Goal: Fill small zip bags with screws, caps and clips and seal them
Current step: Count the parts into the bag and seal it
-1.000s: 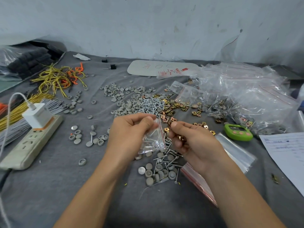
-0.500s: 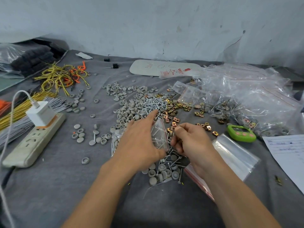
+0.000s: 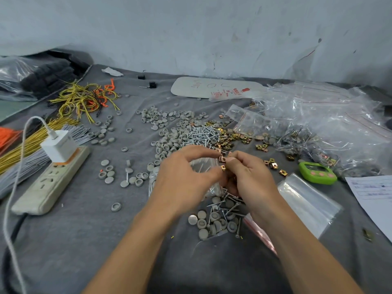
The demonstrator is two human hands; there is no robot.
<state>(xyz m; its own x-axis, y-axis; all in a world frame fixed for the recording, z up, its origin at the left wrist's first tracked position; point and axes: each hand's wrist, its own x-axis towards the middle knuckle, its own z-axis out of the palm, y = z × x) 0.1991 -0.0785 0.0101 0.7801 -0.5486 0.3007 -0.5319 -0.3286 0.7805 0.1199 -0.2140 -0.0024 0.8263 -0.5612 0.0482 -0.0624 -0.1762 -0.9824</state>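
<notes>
Farthest left in the frame, a power strip (image 3: 51,179) carrying a white charger (image 3: 58,148) lies on the grey surface (image 3: 74,240), with yellow wires (image 3: 84,98) above it and loose grey caps (image 3: 167,132), screws (image 3: 201,135) and gold clips (image 3: 227,142) spread toward the centre. Just below that pile, the left hand (image 3: 184,179) curls its fingers round a small clear zip bag (image 3: 203,166), pinching its top edge, while the right hand (image 3: 252,179) pinches a copper-coloured clip (image 3: 222,159) at the bag's mouth. Right of the hands lie a stack of empty zip bags (image 3: 307,200), a green timer (image 3: 317,174) and, at upper right, a heap of filled bags (image 3: 328,128).
</notes>
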